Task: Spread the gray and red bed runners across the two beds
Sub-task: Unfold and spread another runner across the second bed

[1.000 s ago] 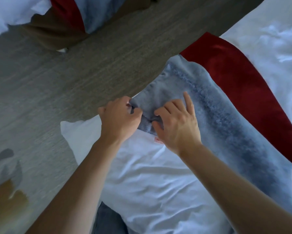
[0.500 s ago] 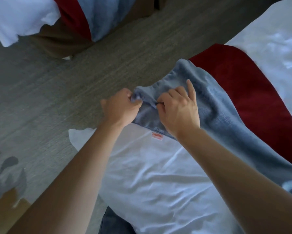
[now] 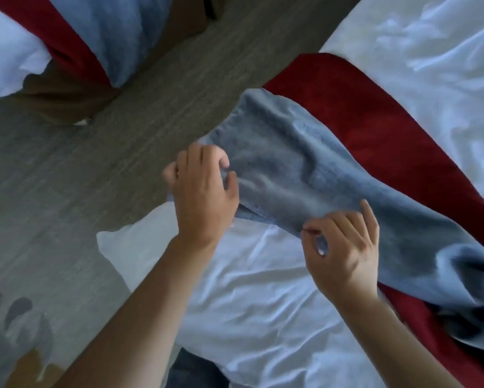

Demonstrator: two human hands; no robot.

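A gray runner (image 3: pixel 319 169) lies diagonally across the near bed's white sheet (image 3: pixel 263 298), on top of a red runner (image 3: pixel 375 121). My left hand (image 3: pixel 204 191) grips the gray runner's end at the bed's corner. Further right, my right hand (image 3: pixel 344 247) pinches the runner's near edge between thumb and fingers. The gray cloth bunches in folds at the right edge. On the second bed at the top left, another red runner (image 3: pixel 64 43) and gray runner (image 3: pixel 123 32) hang over the side.
Gray wood-grain floor (image 3: pixel 67 177) separates the two beds. The far bed shows white bedding (image 3: pixel 5 60) and a brown base (image 3: pixel 67 99). A patterned rug or object (image 3: pixel 8 331) sits at the bottom left. My dark trouser leg (image 3: pixel 193 371) shows at the bottom.
My hands have drawn apart along the gray runner's edge: the right hand slid right and nearer, the left stayed at the corner. The camera has come closer to the bed.
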